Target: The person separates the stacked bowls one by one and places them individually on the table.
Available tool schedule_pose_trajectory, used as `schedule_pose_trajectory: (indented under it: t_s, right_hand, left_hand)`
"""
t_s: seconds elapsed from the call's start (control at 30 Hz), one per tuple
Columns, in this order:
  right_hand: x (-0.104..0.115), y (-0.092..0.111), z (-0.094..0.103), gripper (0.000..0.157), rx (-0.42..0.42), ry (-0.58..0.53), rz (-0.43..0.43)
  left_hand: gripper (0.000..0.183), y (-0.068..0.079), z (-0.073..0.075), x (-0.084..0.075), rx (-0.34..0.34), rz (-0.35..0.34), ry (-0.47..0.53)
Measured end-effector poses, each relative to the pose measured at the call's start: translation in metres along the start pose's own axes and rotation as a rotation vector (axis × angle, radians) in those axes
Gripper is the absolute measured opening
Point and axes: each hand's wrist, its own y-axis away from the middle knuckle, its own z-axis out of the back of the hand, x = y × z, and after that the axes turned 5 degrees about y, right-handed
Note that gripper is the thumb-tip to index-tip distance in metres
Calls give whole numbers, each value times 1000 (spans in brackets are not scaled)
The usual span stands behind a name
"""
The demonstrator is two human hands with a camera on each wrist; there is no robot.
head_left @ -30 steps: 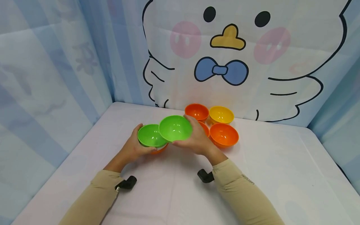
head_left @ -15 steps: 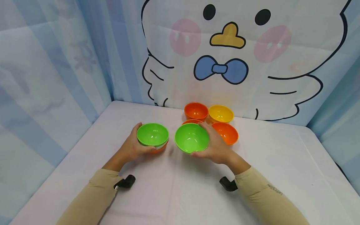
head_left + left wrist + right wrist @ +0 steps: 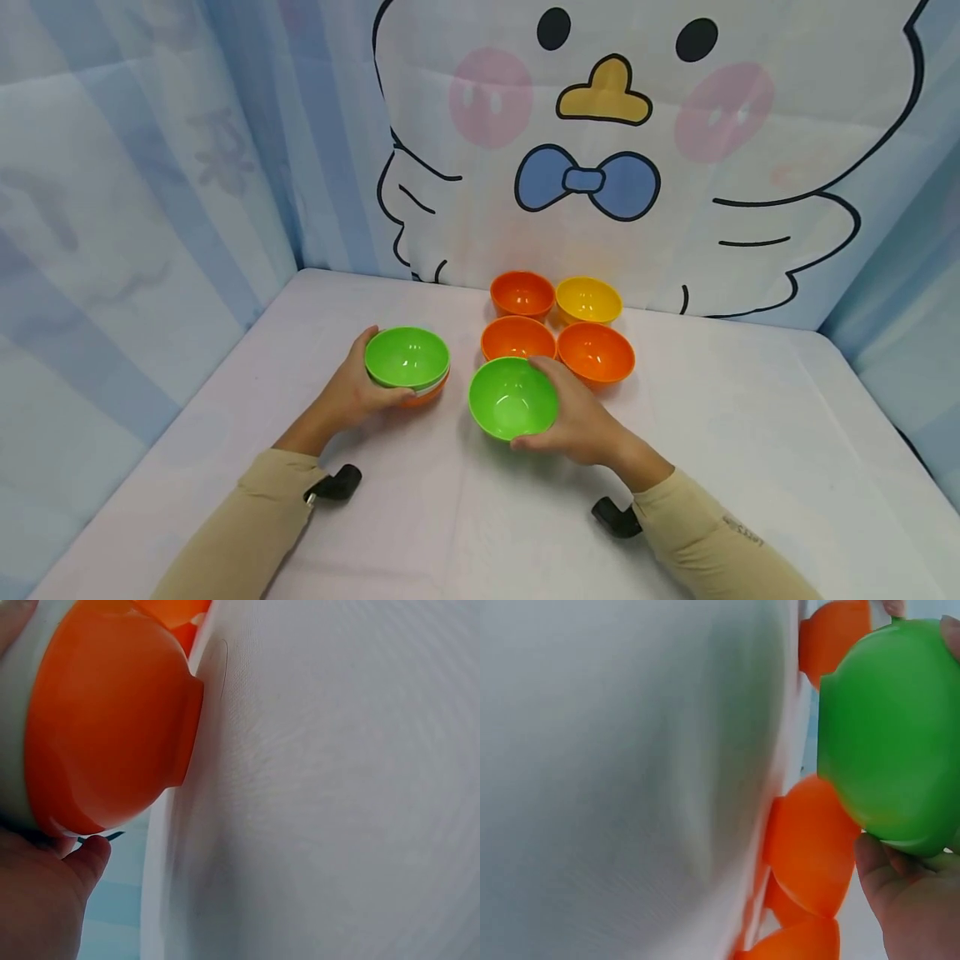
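My left hand grips a stack of bowls at its left side, with thumb and fingers around it. A green bowl tops this stack, a whitish rim shows beneath, and an orange bowl is lowest, its foot at the tabletop. To the right, my right hand holds another green bowl by its right side, mouth up. The right wrist view has that green bowl raised off the table. Just behind it stand a near orange bowl and a right orange bowl.
Farther back are one more orange bowl and a yellow bowl, grouped closely with the two nearer orange ones. A pale cloth covers the table. A printed curtain rises along its back edge.
My right hand has carried its green bowl away from the stack, first rightward, then nearer to me, uncovering the near orange bowl. The left hand stays at the stack.
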Motion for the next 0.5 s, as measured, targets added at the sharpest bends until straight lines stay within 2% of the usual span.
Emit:
schedule_pose_trajectory:
  t_s: [0.5]
  right_hand:
    - [-4, 9, -9, 102, 35, 46, -20]
  left_hand:
    - [118, 1, 0, 1, -2, -3, 6]
